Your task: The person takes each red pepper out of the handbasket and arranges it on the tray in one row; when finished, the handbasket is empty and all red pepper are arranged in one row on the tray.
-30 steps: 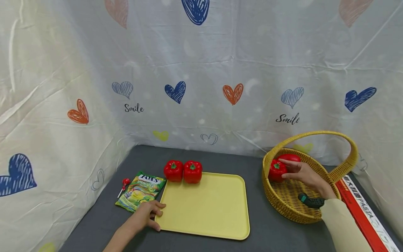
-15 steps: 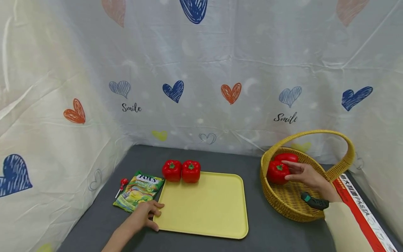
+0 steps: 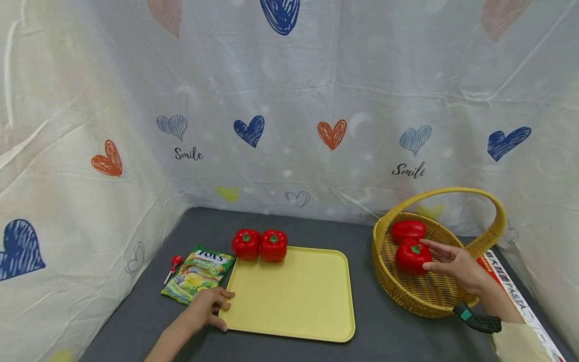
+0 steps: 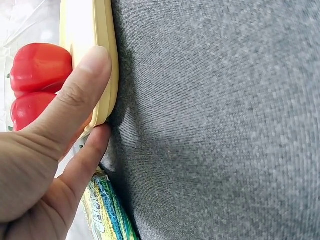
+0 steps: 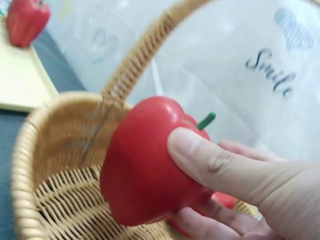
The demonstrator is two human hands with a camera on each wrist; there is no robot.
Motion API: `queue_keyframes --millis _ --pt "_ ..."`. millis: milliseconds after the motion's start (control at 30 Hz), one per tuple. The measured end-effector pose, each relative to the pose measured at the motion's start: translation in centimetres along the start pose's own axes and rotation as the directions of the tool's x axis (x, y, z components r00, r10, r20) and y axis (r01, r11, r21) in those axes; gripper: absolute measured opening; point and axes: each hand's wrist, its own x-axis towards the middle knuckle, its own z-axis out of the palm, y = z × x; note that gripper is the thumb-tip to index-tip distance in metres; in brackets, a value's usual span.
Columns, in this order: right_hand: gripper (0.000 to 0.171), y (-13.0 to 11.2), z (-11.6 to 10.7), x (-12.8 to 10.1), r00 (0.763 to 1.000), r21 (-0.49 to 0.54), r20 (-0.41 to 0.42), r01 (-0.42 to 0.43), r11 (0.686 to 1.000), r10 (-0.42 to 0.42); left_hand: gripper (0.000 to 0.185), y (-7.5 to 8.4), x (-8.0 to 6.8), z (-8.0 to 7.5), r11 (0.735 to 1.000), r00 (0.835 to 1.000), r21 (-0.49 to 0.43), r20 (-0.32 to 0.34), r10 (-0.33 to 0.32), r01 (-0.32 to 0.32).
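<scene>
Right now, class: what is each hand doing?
Left hand: pinches the edge of the yellow plastic tray.
Right hand: grips a red bell pepper over the woven wicker basket.

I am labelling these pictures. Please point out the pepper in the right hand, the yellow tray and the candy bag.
held pepper (image 3: 410, 257), head view, its red side.
yellow tray (image 3: 294, 301), head view, bare middle.
candy bag (image 3: 199, 274), head view, printed front.

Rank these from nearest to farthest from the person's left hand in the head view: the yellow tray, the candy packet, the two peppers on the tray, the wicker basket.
From the left hand:
1. Yellow tray: touched at its near-left corner.
2. Candy packet: just behind the hand, too close to the tray to rank surely.
3. Two peppers: tray's far edge.
4. Wicker basket: far right.
</scene>
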Motion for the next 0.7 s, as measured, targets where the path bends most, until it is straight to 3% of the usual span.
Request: queue_keyframes --millis 300,500,700 --pt "0.063 -2.6 0.9 -3.0 0.998 0.045 -0.055 -0.018 0.999 0.02 0.045 0.5 -0.1 -0.1 0.999 1.0 0.045 0.01 -0.009 0.008" --pt "0.058 -4.7 2.2 -4.3 0.999 0.121 -0.042 -0.011 0.993 0.016 0.046 0.2 -0.1 -0.2 0.999 1.0 0.032 0.014 0.005 -0.005" --pt "0.056 -6.5 3.6 -4.9 0.998 0.088 -0.062 -0.013 0.996 0.019 0.045 0.2 0.0 -0.1 0.999 1.0 0.04 0.005 0.024 -0.025"
